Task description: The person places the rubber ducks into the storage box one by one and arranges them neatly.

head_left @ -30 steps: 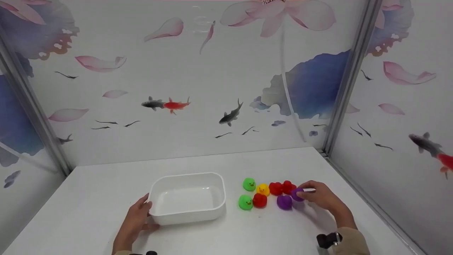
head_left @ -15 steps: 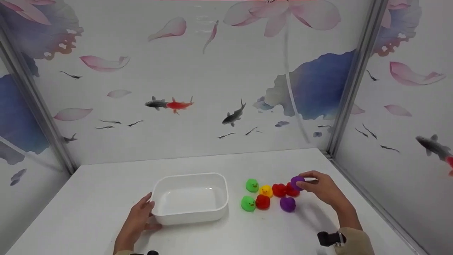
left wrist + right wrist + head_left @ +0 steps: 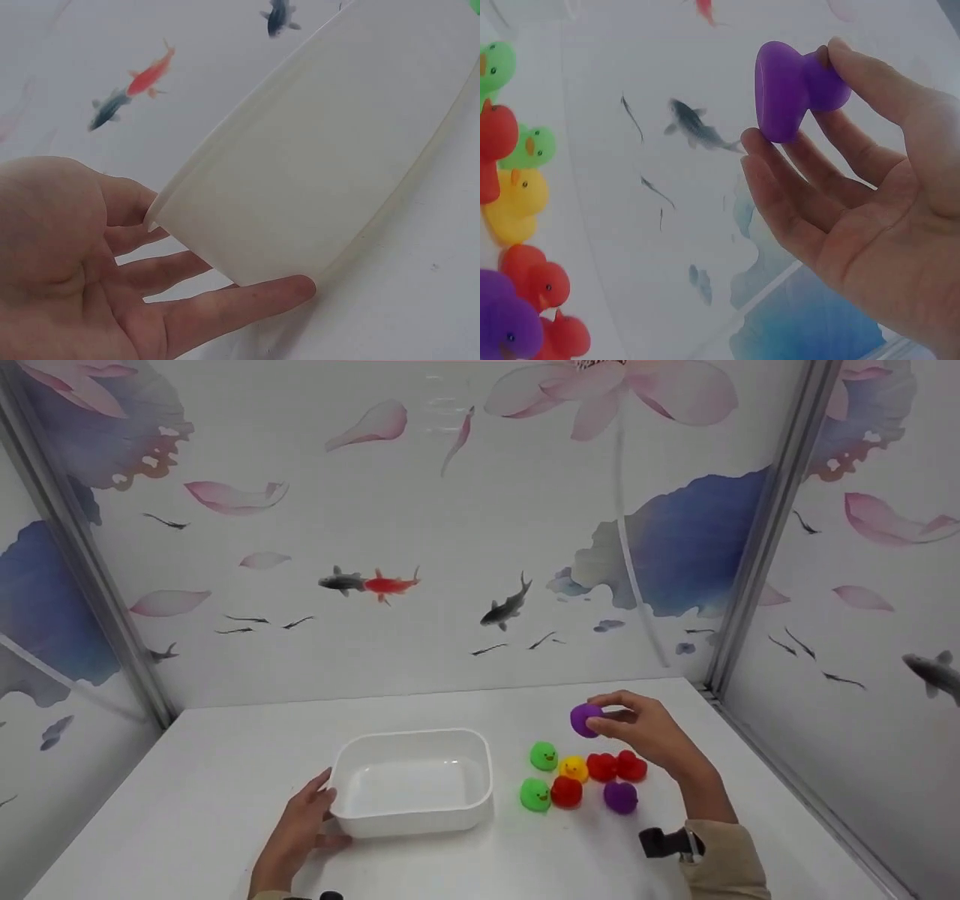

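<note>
A purple rubber duck is raised above the table in my right hand. In the right wrist view, the thumb presses the duck's head and the fingertips support its body. My left hand rests against the left end of a white plastic tub, its thumb by the lower front corner. The left wrist view shows the fingers fairly straight, partly hidden behind the tub wall. Right of the tub lie two green ducks, a yellow duck, several red ducks and another purple duck.
The white table meets a back wall printed with fish and petals. Side panels with metal corner posts stand left and right. A black strap sits at the right sleeve.
My right hand has lifted the purple duck up from beside the red ducks and carried it left. My left hand stays at the tub, while the head view has shifted slightly.
</note>
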A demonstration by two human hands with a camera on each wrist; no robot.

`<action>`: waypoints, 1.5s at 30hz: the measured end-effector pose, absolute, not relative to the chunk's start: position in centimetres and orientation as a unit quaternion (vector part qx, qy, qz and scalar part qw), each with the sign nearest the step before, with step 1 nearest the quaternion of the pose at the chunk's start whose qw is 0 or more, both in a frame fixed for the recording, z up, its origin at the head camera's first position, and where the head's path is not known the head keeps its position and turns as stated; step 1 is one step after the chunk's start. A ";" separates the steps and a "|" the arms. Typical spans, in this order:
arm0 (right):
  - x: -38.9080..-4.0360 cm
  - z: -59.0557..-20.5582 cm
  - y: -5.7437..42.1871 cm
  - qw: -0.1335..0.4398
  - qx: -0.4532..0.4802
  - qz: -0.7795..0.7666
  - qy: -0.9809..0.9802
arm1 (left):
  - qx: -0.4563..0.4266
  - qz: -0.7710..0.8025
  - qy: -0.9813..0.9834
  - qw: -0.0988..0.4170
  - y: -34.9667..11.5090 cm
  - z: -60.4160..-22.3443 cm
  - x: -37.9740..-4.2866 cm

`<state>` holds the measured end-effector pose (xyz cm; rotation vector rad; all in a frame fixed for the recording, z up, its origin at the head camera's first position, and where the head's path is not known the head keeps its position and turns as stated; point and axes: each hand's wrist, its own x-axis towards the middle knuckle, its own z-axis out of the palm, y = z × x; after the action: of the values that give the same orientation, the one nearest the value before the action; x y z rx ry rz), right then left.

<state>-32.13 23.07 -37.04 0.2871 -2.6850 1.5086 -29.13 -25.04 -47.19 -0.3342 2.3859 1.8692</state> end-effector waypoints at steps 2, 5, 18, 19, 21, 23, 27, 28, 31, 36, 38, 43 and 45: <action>-32.5 -36.6 22.1 0.028 0.106 0.493 -0.863 | -0.110 0.614 0.781 0.046 -25.0 -47.2 -29.1; -33.0 -36.2 20.6 0.035 0.127 0.497 -0.858 | -0.113 0.616 0.778 0.047 -25.0 -47.1 -29.0; -35.6 -34.3 14.0 0.001 0.141 0.467 -0.873 | -0.116 0.657 0.744 0.050 -24.8 -46.9 -29.0; -35.8 -34.3 13.5 -0.001 0.143 0.464 -0.874 | -0.117 0.659 0.742 0.052 -24.8 -46.9 -29.0; -36.2 -34.1 12.4 -0.003 0.147 0.461 -0.875 | -0.117 0.659 0.741 0.054 -24.8 -46.8 -29.0; -36.5 -34.0 11.3 -0.004 0.150 0.462 -0.874 | -0.118 0.659 0.741 0.052 -24.9 -46.8 -29.0; -36.8 -34.0 9.4 -0.007 0.165 0.474 -0.865 | -0.121 0.651 0.747 0.049 -24.9 -46.6 -29.0; -36.9 -34.1 9.0 -0.010 0.169 0.476 -0.863 | -0.121 0.649 0.749 0.049 -24.9 -46.6 -29.1; -37.1 -34.5 7.9 -0.012 0.180 0.482 -0.857 | -0.119 0.646 0.753 0.049 -24.8 -46.4 -29.1; -37.5 -34.9 6.3 -0.008 0.197 0.489 -0.849 | -0.111 0.655 0.746 0.041 -24.7 -46.3 -29.2; -37.7 -35.0 5.5 -0.009 0.202 0.492 -0.847 | -0.110 0.657 0.745 0.039 -24.7 -46.2 -29.3; -38.1 -35.6 3.2 -0.030 0.218 0.487 -0.845 | -0.124 0.647 0.751 0.046 -24.8 -46.4 -29.1; -38.2 -36.0 2.3 -0.040 0.221 0.481 -0.847 | -0.128 0.644 0.753 0.047 -24.8 -46.6 -29.0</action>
<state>-38.18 2.30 -36.01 0.7121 -2.7326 1.5516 -28.98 -24.77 -46.55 -0.3903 2.2956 1.9654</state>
